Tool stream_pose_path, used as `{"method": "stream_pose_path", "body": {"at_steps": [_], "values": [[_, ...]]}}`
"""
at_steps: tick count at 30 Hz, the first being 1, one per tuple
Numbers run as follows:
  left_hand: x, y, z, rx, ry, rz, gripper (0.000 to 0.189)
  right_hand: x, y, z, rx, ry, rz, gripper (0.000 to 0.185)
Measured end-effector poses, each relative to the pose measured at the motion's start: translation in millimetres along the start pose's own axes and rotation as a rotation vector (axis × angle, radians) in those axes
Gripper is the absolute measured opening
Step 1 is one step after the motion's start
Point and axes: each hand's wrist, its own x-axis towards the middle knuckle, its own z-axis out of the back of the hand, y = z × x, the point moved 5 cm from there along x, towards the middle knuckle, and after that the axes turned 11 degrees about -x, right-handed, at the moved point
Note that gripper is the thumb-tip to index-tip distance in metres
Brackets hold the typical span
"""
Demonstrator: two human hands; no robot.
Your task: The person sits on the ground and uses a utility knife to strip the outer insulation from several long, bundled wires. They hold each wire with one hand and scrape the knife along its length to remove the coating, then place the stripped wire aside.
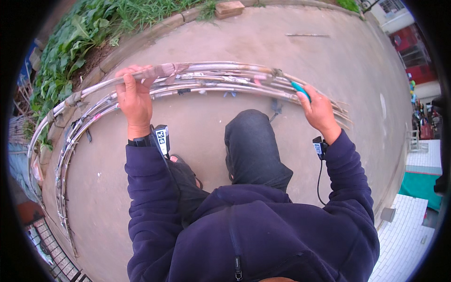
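A long bundle of thin poles (225, 67), bound in places with cloth strips and tape, arcs across the view in front of me. My left hand (135, 95) grips it from below, its thumb against the near side, left of a pale cloth tie (169, 70). More wrapped poles (211, 86) lie below and beside the raised ones. At their right end, my right hand (315, 105) is closed on a teal-handled tool (300, 90). The tool's far end is near a dark knotted tie (276, 72); its working part cannot be made out.
Leafy plants (67, 63) grow behind a concrete kerb (141, 37) at the upper left, with a brick (229, 9) at its edge. A thin stick (307, 35) lies on the concrete ground. A white tiled wall (401, 225) stands at the lower right.
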Motion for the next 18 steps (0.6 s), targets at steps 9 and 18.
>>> {"method": "stream_pose_path", "body": {"at_steps": [9, 18], "values": [[-1, -3, 1, 0.043, 0.009, -0.007, 0.022, -4, -3, -18, -0.028, 0.056, 0.015, 0.03], [0, -3, 3, 0.034, 0.015, -0.002, 0.023, -5, 2, -23, -0.012, -0.064, 0.246, 0.032]]}}
